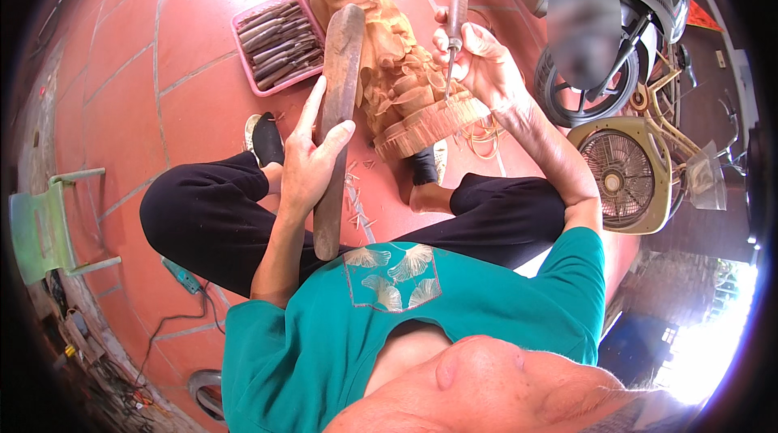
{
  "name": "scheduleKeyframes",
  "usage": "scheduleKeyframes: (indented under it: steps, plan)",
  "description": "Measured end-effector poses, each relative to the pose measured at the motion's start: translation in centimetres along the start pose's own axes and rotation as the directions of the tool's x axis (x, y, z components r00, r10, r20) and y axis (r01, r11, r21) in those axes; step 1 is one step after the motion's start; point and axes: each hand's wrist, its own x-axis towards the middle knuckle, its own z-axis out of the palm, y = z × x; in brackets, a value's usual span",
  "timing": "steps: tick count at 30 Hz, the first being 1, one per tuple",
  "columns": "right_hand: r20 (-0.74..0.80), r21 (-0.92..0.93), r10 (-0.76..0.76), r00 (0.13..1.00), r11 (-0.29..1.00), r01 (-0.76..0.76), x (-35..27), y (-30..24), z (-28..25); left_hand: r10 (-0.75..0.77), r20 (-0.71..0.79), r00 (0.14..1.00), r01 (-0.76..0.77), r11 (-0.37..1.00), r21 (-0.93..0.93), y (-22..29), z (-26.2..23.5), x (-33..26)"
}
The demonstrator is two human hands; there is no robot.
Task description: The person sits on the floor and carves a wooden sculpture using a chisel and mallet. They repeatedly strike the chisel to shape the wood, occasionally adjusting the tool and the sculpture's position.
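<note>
Two hands work a wood carving (397,68) on a red tiled floor (194,93), seen from above the seated person. At far left stands a green plastic chair (49,226); farther in, a pink tray (279,40) of chisels lies just beside the carving. The left hand (312,157) is clamped around a long wooden mallet (336,109), held upright beside the carving. The carving stands between the person's feet, shavings scattered near its base. The right hand (478,56) grips a wooden-handled chisel (454,28), its tip against the carving. At right sit a fan (624,178) and a scooter (632,20).
</note>
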Motion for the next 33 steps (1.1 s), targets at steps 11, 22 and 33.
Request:
scheduleKeyframes:
  steps: [11,22,33]
  plan:
    - [-0.042,-0.068,0.039,0.998,0.997,-0.041,0.4,-0.2,2.2,0.041,-0.029,0.999,-0.040,0.999,0.029,0.0,-0.2,-0.1]
    - [-0.193,-0.688,-0.058,0.979,0.720,-0.093,2.4,1.6,2.3,0.062,-0.066,0.996,-0.059,0.997,0.043,0.6,-1.1,-0.1]
    - [-0.141,-0.885,0.023,0.990,0.445,-0.137,5.6,5.4,-2.8,0.024,-0.150,0.988,-0.018,0.999,0.045,1.4,-1.7,-0.3]
